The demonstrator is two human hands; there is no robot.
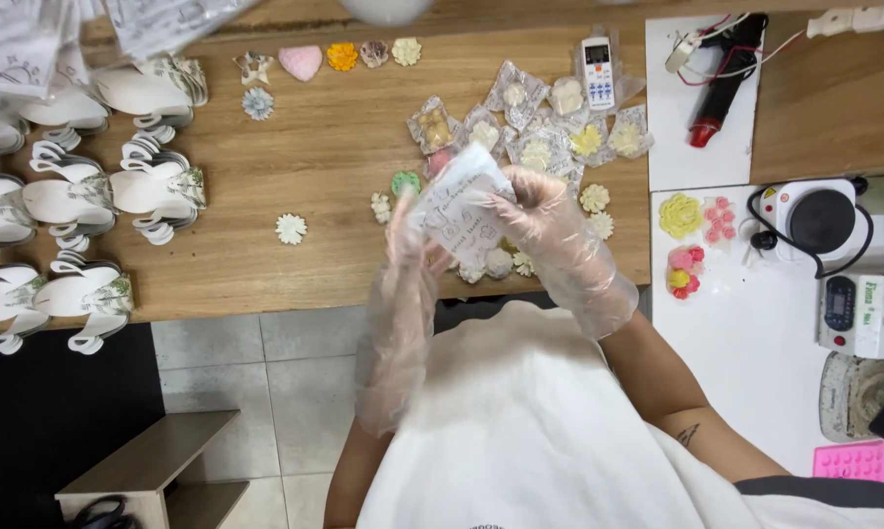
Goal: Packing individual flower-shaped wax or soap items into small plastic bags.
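Both gloved hands work together above the near table edge (266, 294): my left hand (408, 260) pinches the lower side of a small printed clear pouch (459, 206), and my right hand (540, 211) closes around its upper corner. I judge this as the packing step, so the pouch mouth needs holding open. Further away lie wrapped flower pieces (535, 147), bare flowers (342, 56) and white paper boxes (158, 191).

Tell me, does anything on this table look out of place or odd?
Mostly tidy handiwork, but a white remote control lies among the wrapped flower pieces, the one gadget amid the craft items. Both gloved hands, left and right, hold a small clear printed bag. Nothing looks spilled or broken.
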